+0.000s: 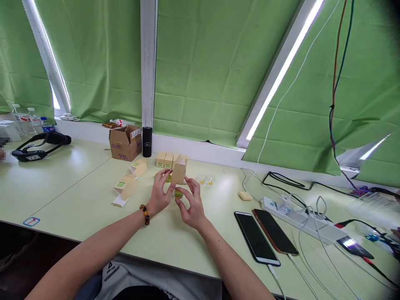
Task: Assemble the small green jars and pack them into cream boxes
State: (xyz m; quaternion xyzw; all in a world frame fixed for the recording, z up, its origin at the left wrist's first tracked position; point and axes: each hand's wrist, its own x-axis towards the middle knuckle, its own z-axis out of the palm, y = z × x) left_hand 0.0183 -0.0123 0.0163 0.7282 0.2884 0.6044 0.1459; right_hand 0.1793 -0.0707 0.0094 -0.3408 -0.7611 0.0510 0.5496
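– What's biggest?
– The green blinds (225, 83) along the far side, then the desk (78, 183) below them.

– And on the desk?
– A white power strip (295, 221) on the right, tangled in cables. Far left of centre there's an open carton (125, 146), and a black headset (40, 146) lies further left. A black tumbler (147, 142) stands upright just right of the carton.

– Where are the hands?
– Near the middle. The left hand (161, 193) has its fingertips at the left side of a box; I can't tell whether it grips. The right hand (191, 206) has thumb and forefinger clamped on a small jar, its other fingers near the box's lower right edge.

– Next in size?
– Two phones side by side at near right: a white-edged one (256, 237) and, to its right, a brown-edged one (275, 231).

– That box?
– The tan box (178, 171) is upright between the hands, top open, just beyond the jar. More small boxes (165, 160) stand in a row behind it, and two opened boxes (125, 185) lie to the left.

– Smaller still?
– The jar (178, 194), greenish, between the hands; two clear cups (205, 180) to its right; and a beaded bracelet (145, 214) on the left wrist.
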